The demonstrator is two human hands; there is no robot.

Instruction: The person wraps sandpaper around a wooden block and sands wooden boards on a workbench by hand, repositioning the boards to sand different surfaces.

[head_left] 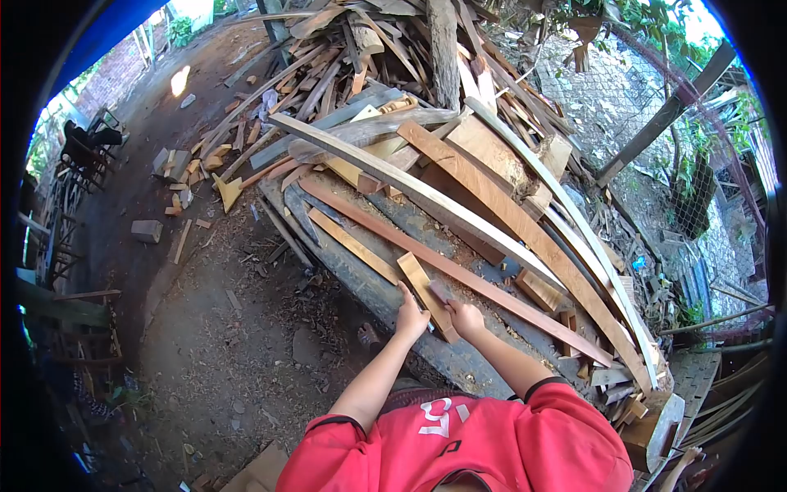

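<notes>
A short, light wooden board (pixel 419 277) lies slanted on the dark workbench (pixel 477 371), in front of my body. My left hand (pixel 410 318) is at its left edge, with the index finger stretched forward and the thumb against the wood. A small whitish thing by that thumb is too small to name. My right hand (pixel 466 319) is closed on a small, flat reddish-brown block (pixel 440 292), which rests over the board's right side. A narrow yellowish strip (pixel 354 247) ends just beyond my left fingertips. Past both hands runs a long reddish wooden strip (pixel 459 274).
Long planks (pixel 500 211) and a pale beam (pixel 418 193) lie across the bench's far side. Behind them rises a heap of scrap wood (pixel 393 49). Offcuts (pixel 147 231) lie on the dirt floor to the left. A wire fence (pixel 656 107) stands at right.
</notes>
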